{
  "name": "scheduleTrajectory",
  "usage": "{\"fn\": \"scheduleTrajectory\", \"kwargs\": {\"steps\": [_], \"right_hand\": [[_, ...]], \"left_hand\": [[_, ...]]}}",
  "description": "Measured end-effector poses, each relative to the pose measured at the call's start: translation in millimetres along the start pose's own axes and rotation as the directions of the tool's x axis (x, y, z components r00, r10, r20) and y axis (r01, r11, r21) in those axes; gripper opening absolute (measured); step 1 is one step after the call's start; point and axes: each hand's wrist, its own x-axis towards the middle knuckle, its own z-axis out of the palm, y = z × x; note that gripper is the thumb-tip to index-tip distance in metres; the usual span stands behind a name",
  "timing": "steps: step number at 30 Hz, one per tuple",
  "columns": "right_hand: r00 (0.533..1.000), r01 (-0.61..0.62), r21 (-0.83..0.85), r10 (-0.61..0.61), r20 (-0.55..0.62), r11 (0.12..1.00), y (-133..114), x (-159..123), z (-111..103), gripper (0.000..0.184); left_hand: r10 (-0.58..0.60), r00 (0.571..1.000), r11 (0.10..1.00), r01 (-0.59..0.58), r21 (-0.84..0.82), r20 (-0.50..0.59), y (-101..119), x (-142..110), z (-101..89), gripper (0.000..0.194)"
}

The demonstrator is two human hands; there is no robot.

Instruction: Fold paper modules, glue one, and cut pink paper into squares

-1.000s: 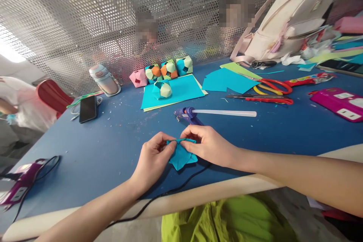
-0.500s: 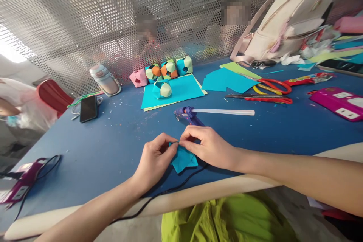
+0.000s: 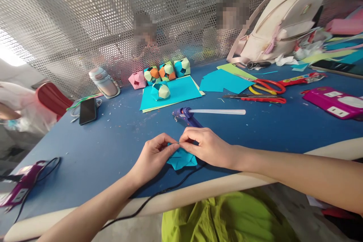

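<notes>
A folded blue paper piece (image 3: 181,159) with pointed corners is held between my two hands, near the front edge of the table. My left hand (image 3: 154,157) pinches its top edge between thumb and forefinger. Right beside those fingertips, my right hand (image 3: 205,145) pinches the same edge, and the fingertips of both hands nearly touch. Just beyond the hands lies a purple glue gun (image 3: 187,115) with a long white glue stick (image 3: 218,112) in it. Its grip is partly hidden behind my right hand.
Several folded paper balls (image 3: 167,71) line the back, one (image 3: 161,91) on blue sheets (image 3: 187,89). Scissors (image 3: 269,86), a red-handled cutter (image 3: 263,99) and a purple power strip (image 3: 333,102) lie right. A phone (image 3: 87,110) and bottle (image 3: 104,83) stand left. A black cord (image 3: 153,196) crosses the front edge.
The blue paper piece has tilted, so its lower part looks flatter and its points sit differently. Both hands keep their pinch in nearly the same place. The view has shifted slightly.
</notes>
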Motion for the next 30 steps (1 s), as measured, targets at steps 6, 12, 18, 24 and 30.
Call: {"fn": "scheduleTrajectory", "kwargs": {"steps": [6,12,18,24,30], "right_hand": [[0.999,-0.045,0.072,0.044,0.021,0.996,-5.9,2.4,-5.0,0.016],[0.999,0.017,-0.028,-0.019,-0.049,0.999,-6.0,0.8,-3.3,0.018],[0.967,0.252,-0.243,-0.236,0.092,0.937,0.2,-2.4,-4.4,0.024],[0.993,0.12,-0.068,-0.121,-0.005,0.99,-6.2,-1.7,-6.4,0.021],[0.958,-0.268,0.045,0.26,0.123,0.962,-12.8,0.7,-1.5,0.031]], "left_hand": [[0.028,0.996,1.0,-0.027,0.016,-0.082,0.9,-1.9,-2.7,0.022],[0.103,0.984,0.985,-0.081,0.155,-0.142,0.2,-4.9,0.2,0.018],[0.187,0.982,0.945,-0.182,0.271,0.008,-2.0,-5.3,2.6,0.012],[0.14,0.981,0.984,-0.122,0.132,-0.138,1.1,-3.7,0.7,0.012],[-0.019,0.945,0.989,-0.029,-0.143,-0.327,-4.4,5.2,0.8,0.013]]}}
